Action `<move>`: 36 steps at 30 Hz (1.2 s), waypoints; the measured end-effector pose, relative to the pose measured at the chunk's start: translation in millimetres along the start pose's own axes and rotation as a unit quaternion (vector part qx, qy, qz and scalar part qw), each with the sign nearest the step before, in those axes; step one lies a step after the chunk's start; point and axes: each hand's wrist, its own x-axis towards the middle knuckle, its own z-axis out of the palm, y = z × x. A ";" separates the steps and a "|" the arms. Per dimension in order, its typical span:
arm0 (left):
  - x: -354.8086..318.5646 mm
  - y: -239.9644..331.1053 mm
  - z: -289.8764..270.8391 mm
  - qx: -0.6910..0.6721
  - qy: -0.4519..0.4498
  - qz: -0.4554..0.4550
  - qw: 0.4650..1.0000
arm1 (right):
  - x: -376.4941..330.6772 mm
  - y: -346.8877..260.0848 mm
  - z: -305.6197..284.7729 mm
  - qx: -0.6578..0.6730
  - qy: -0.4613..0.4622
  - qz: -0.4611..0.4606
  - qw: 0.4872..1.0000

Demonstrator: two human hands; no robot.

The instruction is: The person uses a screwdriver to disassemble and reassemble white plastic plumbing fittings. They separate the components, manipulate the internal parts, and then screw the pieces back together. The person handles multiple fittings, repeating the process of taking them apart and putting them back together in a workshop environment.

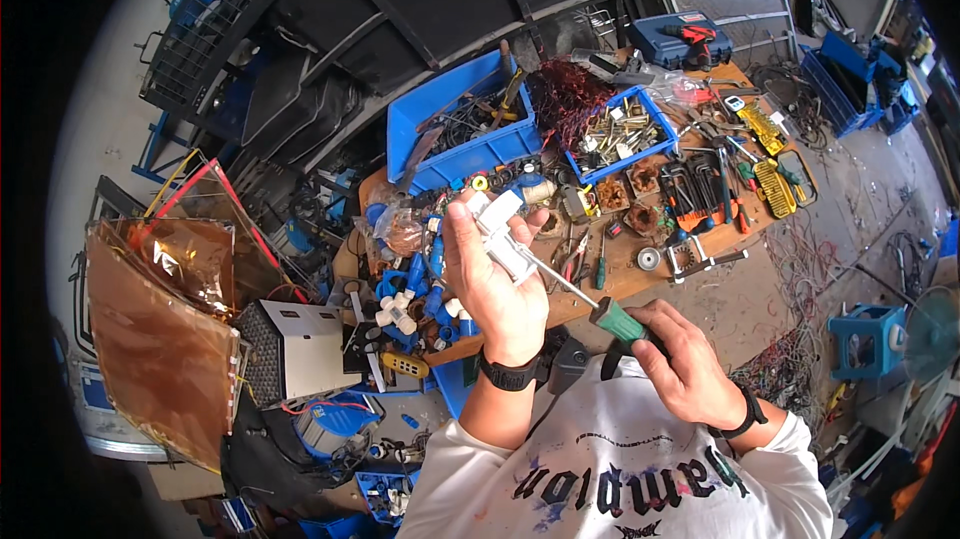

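My left hand (487,284) is raised over the workbench and grips a small white plastic part (503,229) between thumb and fingers. My right hand (680,359) is closed around the green and black handle of a screwdriver (618,323). Its thin metal shaft runs up and left, and the tip meets the white part. Both wrists wear black bands. My white shirt with dark lettering fills the lower middle.
A wooden workbench (640,274) is crowded with blue bins (465,129) of parts, pliers, hex keys, bit sets (775,184) and blue and white fittings (410,294). A grey perforated box (290,344) and brown plastic sheets (160,324) lie left. A drill case (680,37) sits behind; tangled wires cover the floor right.
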 end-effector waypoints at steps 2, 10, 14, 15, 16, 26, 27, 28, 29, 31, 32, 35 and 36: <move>0.5 0.9 1.5 0.003 0.012 -0.005 1.000 | -1.2 -1.4 1.5 -0.024 0.012 0.001 1.000; -4.2 1.4 3.9 0.013 0.023 -0.007 1.000 | 0.7 -9.7 8.7 -0.119 0.091 0.002 0.989; -5.3 1.8 3.3 0.004 0.028 -0.010 1.000 | 0.9 -14.4 -1.4 0.094 -0.026 0.078 0.992; -5.8 1.7 3.0 0.003 0.029 -0.009 1.000 | 0.1 -16.1 -5.2 0.125 -0.042 0.122 0.984; -6.0 2.5 2.6 0.002 0.024 -0.006 1.000 | 0.5 -16.7 -8.7 0.181 -0.059 0.154 0.970; -6.2 4.0 4.5 -0.011 0.034 -0.006 0.999 | -0.5 -12.7 10.6 -0.146 0.115 -0.024 0.982; -6.4 3.5 3.8 -0.017 0.033 -0.004 0.999 | -1.0 -16.7 12.2 -0.164 0.111 -0.006 0.980; -6.5 3.1 2.9 -0.024 0.032 -0.002 0.999 | -0.7 -16.7 11.6 -0.158 0.106 -0.008 0.982; -7.2 2.4 1.8 -0.027 0.035 -0.006 0.999 | 0.4 -16.5 10.8 -0.152 0.100 -0.010 0.983; -9.3 0.2 -1.0 -0.032 0.043 -0.011 0.998 | 5.4 -22.7 6.0 -0.096 0.070 0.002 0.993; -8.5 -1.1 -3.7 -0.032 0.042 -0.014 0.999 | 6.1 -19.2 5.1 -0.075 0.047 0.015 0.996; -8.8 0.1 -9.7 -0.036 0.039 -0.015 0.998 | -0.1 -5.4 8.1 0.032 -0.021 0.093 0.995; -8.0 1.4 -13.8 -0.040 0.043 -0.014 0.998 | 1.4 -6.2 10.7 0.050 -0.027 0.115 0.992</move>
